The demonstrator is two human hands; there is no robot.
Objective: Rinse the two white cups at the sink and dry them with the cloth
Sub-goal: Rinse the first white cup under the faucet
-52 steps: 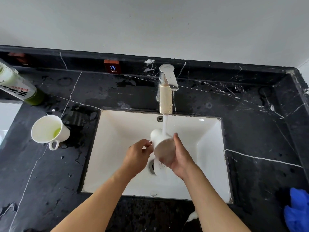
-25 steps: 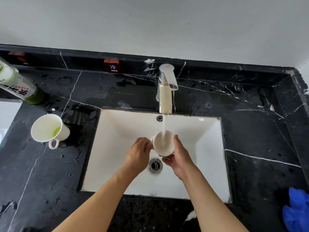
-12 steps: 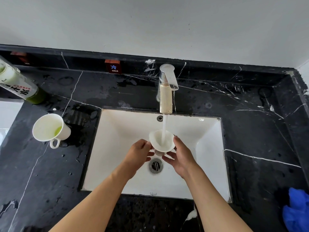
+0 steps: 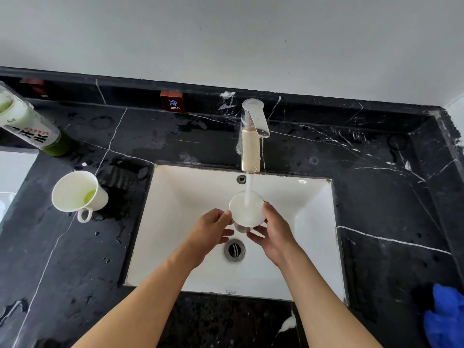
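Note:
A white cup (image 4: 247,209) is held upright over the white sink (image 4: 190,197), its mouth under the water running from the tap (image 4: 251,136). My left hand (image 4: 209,234) holds its left side and my right hand (image 4: 275,233) its right side, fingers under the base. The second white cup (image 4: 72,192), with a little green liquid inside and its handle toward me, stands on the black counter left of the sink. The blue cloth (image 4: 447,317) lies at the counter's front right corner.
A green-and-white bottle (image 4: 27,126) stands at the far left on the wet black marble counter (image 4: 376,209). A red COLD tag (image 4: 173,102) sits on the back ledge. The drain (image 4: 234,250) lies just below my hands.
The cup went from tipped on its side with my hands rubbing it to upright, mouth up, under the stream. Both hands shifted to hold it by its sides and base.

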